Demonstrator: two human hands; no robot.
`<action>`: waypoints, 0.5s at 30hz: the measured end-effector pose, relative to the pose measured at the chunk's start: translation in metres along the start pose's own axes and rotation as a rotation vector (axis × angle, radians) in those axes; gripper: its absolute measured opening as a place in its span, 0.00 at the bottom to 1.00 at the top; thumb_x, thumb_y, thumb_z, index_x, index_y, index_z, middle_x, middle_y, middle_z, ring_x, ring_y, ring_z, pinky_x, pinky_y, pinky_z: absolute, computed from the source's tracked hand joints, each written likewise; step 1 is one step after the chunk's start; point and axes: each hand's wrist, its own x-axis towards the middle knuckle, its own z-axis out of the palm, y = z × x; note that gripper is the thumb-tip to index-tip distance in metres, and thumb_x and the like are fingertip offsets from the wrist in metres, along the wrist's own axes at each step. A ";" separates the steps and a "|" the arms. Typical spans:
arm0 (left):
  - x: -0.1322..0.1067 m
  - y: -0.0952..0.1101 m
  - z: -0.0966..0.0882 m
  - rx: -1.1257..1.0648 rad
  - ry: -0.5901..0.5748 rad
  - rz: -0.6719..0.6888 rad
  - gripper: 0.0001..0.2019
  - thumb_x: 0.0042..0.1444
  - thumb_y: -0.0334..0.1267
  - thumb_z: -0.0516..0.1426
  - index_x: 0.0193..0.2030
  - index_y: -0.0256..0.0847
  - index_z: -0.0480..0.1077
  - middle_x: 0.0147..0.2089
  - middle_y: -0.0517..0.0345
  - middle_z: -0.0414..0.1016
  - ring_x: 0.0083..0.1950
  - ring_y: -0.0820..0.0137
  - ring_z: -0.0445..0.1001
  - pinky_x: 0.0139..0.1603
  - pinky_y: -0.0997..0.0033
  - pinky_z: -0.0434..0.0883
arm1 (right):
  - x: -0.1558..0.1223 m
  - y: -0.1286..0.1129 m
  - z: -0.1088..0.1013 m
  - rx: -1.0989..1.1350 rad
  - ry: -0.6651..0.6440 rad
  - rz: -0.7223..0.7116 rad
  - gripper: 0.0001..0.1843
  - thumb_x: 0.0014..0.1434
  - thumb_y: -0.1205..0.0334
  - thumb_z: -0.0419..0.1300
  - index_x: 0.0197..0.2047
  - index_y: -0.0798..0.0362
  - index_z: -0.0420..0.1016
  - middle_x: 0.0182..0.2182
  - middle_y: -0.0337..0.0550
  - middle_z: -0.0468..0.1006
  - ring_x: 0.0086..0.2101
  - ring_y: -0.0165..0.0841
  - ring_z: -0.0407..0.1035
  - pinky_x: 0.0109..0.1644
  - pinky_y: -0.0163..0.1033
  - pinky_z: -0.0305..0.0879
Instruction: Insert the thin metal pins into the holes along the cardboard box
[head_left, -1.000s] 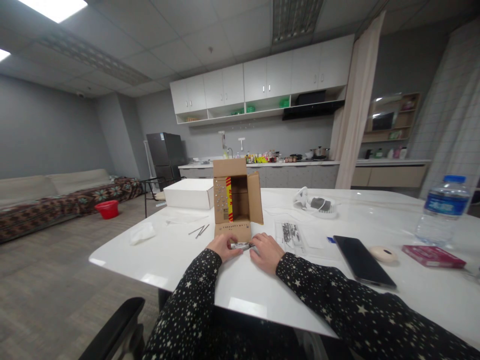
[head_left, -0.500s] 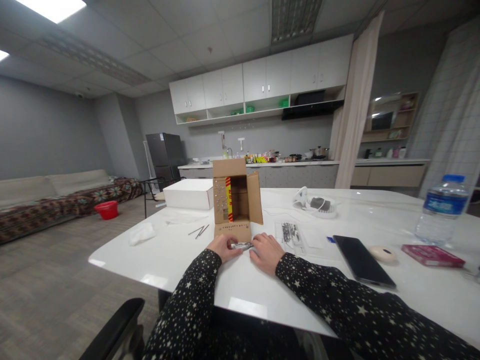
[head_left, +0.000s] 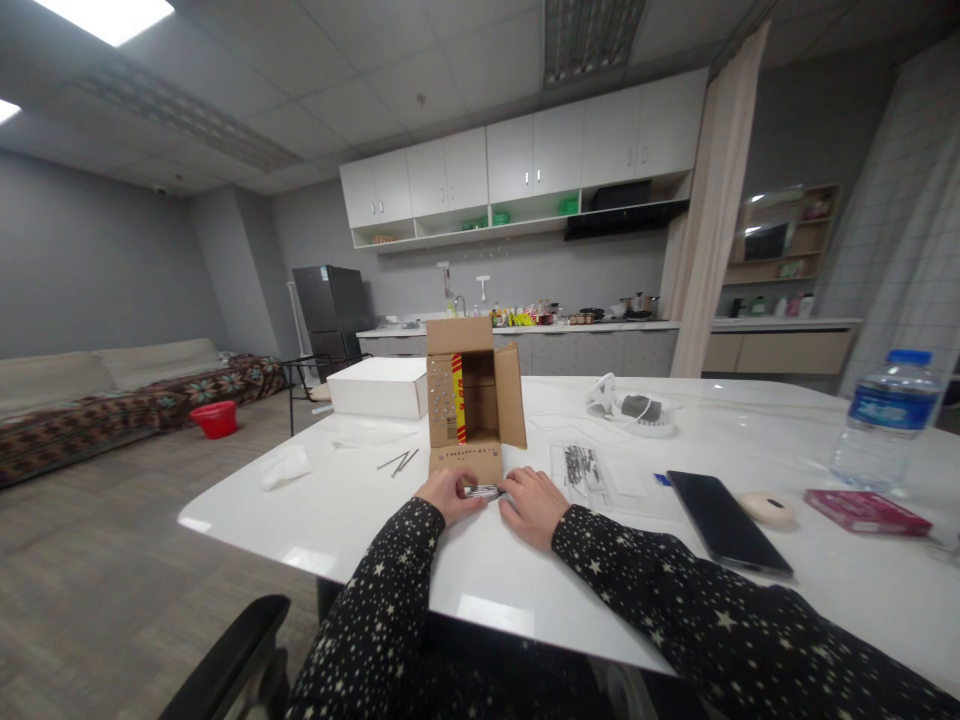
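Note:
Between my two hands, low over the white table (head_left: 480, 570), lies a small bundle of thin, shiny metallic sticks (head_left: 482, 491); their exact kind is too small to make out. My left hand (head_left: 448, 497) is closed around the bundle's left end, thumb and fingers curled. At its right end my right hand (head_left: 535, 508) rests with fingers bent, the fingertips pressed to the sticks. Just beyond stands an open cardboard box (head_left: 442, 400) on its side, its front flap (head_left: 465, 461) reaching toward my hands. A few loose thin sticks (head_left: 405, 463) lie to the left.
A clear plastic pack of small dark pieces (head_left: 581, 468) lies right of my hands. Further right are a phone (head_left: 727, 522), a beige rounded case (head_left: 766, 508), a magenta box (head_left: 864, 511) and a water bottle (head_left: 885, 415). A white box (head_left: 377, 388) and crumpled tissue (head_left: 285, 467) sit left.
Almost nothing differs. The sticks between my hands have shifted very slightly, while both hands keep their places.

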 end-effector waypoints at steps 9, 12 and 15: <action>0.001 -0.003 0.003 0.006 0.018 0.024 0.19 0.42 0.50 0.61 0.38 0.40 0.69 0.22 0.66 0.67 0.24 0.73 0.66 0.25 0.74 0.60 | 0.000 -0.001 -0.001 0.012 -0.019 0.002 0.13 0.61 0.61 0.51 0.47 0.53 0.71 0.42 0.46 0.71 0.44 0.37 0.62 0.47 0.41 0.53; 0.002 -0.003 0.005 0.024 0.027 0.027 0.19 0.42 0.50 0.61 0.38 0.40 0.69 0.22 0.66 0.67 0.25 0.72 0.66 0.26 0.74 0.60 | -0.001 -0.001 -0.002 0.009 -0.024 -0.003 0.14 0.62 0.61 0.51 0.48 0.52 0.71 0.43 0.46 0.71 0.45 0.37 0.62 0.48 0.41 0.53; 0.002 -0.002 0.006 0.051 0.025 0.024 0.20 0.43 0.52 0.60 0.39 0.41 0.68 0.22 0.66 0.66 0.25 0.72 0.66 0.26 0.74 0.60 | -0.001 -0.002 -0.003 0.011 -0.013 -0.006 0.14 0.61 0.61 0.51 0.48 0.52 0.71 0.43 0.45 0.71 0.45 0.37 0.62 0.47 0.41 0.53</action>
